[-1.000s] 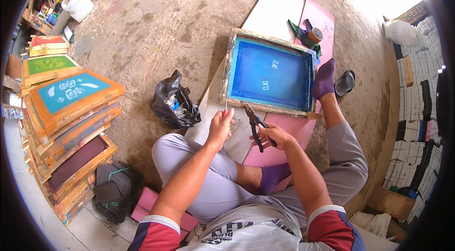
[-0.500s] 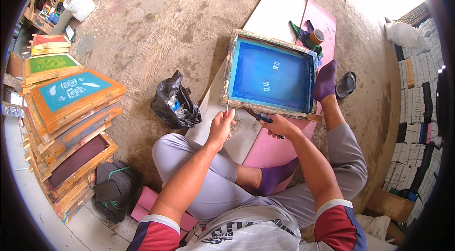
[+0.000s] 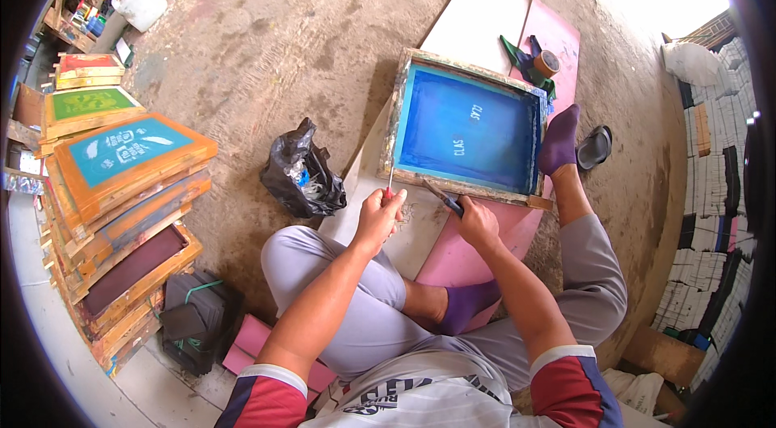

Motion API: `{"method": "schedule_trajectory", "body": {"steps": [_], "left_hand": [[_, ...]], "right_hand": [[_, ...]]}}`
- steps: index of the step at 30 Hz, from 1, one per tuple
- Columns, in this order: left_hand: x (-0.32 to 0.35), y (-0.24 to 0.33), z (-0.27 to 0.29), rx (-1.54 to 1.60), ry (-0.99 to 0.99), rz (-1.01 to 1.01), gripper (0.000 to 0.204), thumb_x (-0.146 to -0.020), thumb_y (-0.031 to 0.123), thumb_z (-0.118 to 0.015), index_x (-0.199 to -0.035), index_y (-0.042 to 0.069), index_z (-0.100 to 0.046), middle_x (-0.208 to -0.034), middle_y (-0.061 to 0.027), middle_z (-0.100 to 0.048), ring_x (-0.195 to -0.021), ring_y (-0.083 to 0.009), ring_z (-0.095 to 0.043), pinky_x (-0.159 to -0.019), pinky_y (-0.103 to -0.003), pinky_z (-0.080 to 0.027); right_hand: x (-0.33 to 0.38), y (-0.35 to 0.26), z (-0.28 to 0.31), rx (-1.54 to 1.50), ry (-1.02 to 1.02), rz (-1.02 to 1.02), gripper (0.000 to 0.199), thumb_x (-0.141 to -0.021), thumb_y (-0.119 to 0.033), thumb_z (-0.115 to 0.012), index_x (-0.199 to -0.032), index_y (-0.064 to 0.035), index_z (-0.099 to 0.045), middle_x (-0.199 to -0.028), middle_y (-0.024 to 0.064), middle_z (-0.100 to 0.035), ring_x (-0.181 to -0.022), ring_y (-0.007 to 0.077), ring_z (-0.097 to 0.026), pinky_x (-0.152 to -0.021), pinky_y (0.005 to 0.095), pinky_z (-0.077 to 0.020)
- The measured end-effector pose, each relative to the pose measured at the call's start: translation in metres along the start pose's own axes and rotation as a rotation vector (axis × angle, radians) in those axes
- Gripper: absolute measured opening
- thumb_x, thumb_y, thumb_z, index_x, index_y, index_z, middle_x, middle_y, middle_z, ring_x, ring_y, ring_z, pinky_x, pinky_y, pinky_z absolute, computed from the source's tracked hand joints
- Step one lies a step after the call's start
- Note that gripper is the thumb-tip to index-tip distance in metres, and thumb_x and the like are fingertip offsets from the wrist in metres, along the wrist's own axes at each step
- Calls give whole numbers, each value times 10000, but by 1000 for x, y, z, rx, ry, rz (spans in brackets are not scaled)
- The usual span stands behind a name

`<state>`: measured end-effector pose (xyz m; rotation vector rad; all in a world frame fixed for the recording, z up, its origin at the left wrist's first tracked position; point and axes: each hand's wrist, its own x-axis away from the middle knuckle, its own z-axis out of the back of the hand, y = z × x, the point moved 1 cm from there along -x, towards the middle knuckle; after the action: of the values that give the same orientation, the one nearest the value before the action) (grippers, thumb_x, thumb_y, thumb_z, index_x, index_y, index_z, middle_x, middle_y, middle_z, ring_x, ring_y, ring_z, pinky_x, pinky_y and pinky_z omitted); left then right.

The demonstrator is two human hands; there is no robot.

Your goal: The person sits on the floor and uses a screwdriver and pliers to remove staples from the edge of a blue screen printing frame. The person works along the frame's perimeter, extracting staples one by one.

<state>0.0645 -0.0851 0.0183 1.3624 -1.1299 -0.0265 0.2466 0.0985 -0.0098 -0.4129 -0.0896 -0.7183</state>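
- Blue-meshed wooden frame (image 3: 465,125) lies flat on the floor, just ahead of both hands.
- Left hand (image 3: 378,214) pinches a screwdriver (image 3: 390,185), its shaft pointing at the frame's near-left corner.
- Right hand (image 3: 478,222) clasps pliers (image 3: 443,198), angled along the near rail.

Both forearms reach forward from the lower edge toward the wooden frame (image 3: 465,125). The left hand (image 3: 378,215) is curled into a fist just short of its near rail. The right hand (image 3: 477,222), fingers closed, sits beside it at the same rail.

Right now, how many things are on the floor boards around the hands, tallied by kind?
Blue-mesh screen frame: 1
Screwdriver in left hand: 1
Pliers in right hand: 1
Tape roll: 1
Black bag: 1
Total: 5
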Motion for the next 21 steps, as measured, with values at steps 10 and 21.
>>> {"method": "schedule_trajectory", "body": {"steps": [10,21], "left_hand": [[-4,-8,4,-65,-2,-1,318,-976,329,-730,-1033,20,-687,-845,-55,-689,-471,-65,-512,-423,-235,-384],[-13,-25,6,4,-82,-32,284,-991,313,-711,-968,34,-666,-821,-48,-687,-458,-67,-523,-394,-242,-381]], "right_hand": [[45,-41,1,-240,-69,-47,376,-945,-451,-702,-1043,-89,-711,-889,200,-736,-839,429,-710,-722,536,-545],[57,-47,8,-325,-237,-101,424,-961,-467,-669,-1124,-80,-729,-935,214,-737,-933,422,-710,-807,522,-539]]}}
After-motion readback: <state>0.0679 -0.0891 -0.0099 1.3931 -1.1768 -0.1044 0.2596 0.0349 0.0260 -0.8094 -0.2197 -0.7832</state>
